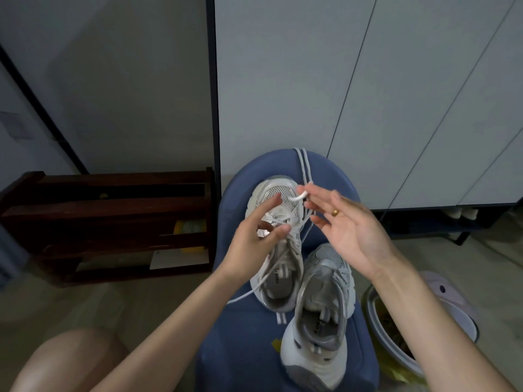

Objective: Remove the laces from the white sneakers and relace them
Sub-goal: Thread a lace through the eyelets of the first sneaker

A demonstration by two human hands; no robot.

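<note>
Sneakers: far sneaker [278,222] and near sneaker [319,304] lie on the blue seat [240,349].
Left hand [256,236]: I pinch the lace crossing [278,220].
Right hand [343,222]: I pinch the lace loop [300,196].
Method: I judge short, steady pulls best, with the upper pinned down.

Before you: dim room with grey wall [119,80], pale cabinet doors [368,94], dark wooden rack [107,222] at left, beige floor [70,301], blue cushioned seat [243,349].
</note>
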